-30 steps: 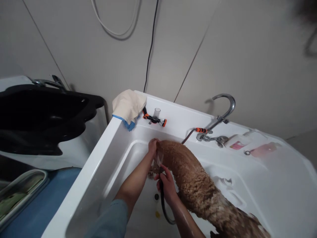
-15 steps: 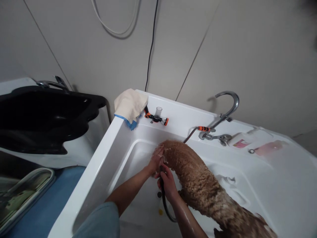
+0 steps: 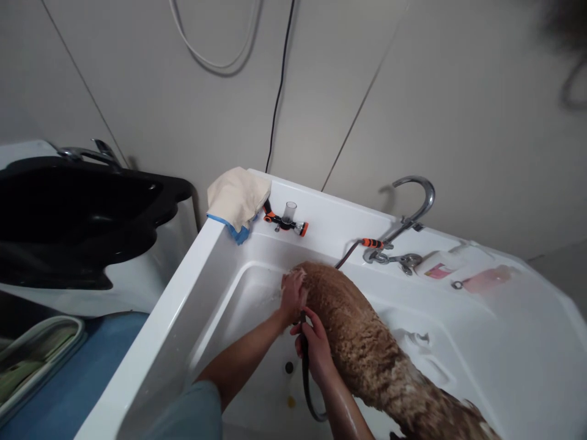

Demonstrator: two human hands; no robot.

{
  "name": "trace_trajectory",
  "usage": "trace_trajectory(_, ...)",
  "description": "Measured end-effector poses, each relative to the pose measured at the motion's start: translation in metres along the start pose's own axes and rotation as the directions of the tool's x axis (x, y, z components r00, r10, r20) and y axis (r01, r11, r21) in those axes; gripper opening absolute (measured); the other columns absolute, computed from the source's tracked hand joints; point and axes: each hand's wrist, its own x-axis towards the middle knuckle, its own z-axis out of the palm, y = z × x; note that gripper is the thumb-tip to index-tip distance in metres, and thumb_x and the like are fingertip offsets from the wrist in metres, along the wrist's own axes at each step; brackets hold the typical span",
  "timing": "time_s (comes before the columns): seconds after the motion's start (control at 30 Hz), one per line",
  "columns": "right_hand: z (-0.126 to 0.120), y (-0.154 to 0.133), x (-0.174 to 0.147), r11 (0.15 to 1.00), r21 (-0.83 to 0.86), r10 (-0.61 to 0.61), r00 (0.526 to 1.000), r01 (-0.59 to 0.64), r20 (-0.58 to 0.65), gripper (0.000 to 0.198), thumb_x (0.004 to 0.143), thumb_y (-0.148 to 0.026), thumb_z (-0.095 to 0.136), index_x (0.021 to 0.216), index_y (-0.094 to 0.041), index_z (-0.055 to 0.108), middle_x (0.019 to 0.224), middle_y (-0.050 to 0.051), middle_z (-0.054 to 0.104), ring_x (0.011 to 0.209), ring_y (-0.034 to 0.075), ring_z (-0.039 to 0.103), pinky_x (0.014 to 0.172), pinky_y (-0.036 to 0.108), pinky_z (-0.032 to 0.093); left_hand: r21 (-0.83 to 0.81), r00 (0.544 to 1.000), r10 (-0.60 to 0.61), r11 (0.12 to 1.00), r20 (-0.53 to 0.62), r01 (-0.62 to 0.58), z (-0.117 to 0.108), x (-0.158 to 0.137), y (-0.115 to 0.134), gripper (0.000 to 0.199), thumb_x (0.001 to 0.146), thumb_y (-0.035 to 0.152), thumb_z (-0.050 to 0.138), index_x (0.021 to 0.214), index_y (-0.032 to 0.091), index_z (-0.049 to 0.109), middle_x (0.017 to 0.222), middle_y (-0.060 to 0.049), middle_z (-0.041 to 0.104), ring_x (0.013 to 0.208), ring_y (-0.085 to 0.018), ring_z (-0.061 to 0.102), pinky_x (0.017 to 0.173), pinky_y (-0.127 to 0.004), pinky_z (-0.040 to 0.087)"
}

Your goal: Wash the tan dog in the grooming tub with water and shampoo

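Note:
A wet dog point(image 3: 355, 327) with brown, curly fur stands in the white tub, its back running toward the lower right; its head is not in view. My left hand point(image 3: 292, 294) lies against the near end of its body, the fingers spread on the wet fur with some foam about them. Just below, my right hand point(image 3: 317, 347) is closed round a dark hose point(image 3: 306, 379), which loops down into the tub. The hose's outlet points at the fur beside my left hand, and its tip is hard to make out.
On the tub's rim point(image 3: 183, 275) lie a cream cloth point(image 3: 238, 194) and an orange-black spray gun point(image 3: 287, 222). A curved faucet point(image 3: 424, 198) rises at the back, beside a white bottle point(image 3: 438, 264) and a pink bottle point(image 3: 488, 279). A black basin point(image 3: 92, 214) stands to the left.
My left hand has shifted slightly up along the fur. My right hand with the hose has moved slightly right and down, a little apart from the left. The view has tilted slightly.

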Motion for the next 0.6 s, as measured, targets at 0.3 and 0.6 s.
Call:
trace_trajectory(0.3,-0.002,0.002,0.010,0.999,-0.012,0.033,0.999,-0.032,0.015,0.074,0.072,-0.053,0.071,0.136,-0.020,0.054,0.071,-0.005,0.068,0.040,0.009,0.045,0.039,0.023,0.027,-0.073,0.967,-0.216,0.976,-0.137,0.207,0.005,0.013,0.002,0.029,0.094,0.040,0.058,0.097,0.021,0.080,0.113,-0.016,0.080,0.120,-0.032,0.070,0.117,-0.052,0.046)
trace_trajectory(0.6,-0.011,0.033,0.015,0.985,-0.011,0.170,0.985,-0.170,0.039,0.080,0.067,-0.055,0.076,0.136,-0.020,0.053,0.072,-0.004,0.070,0.039,0.009,0.048,0.038,0.021,0.028,-0.498,0.770,-0.633,0.644,0.079,0.581,0.023,-0.019,-0.059,0.061,0.093,0.073,0.056,0.098,0.015,0.077,0.099,-0.018,0.080,0.121,-0.040,0.070,0.103,-0.055,0.055)
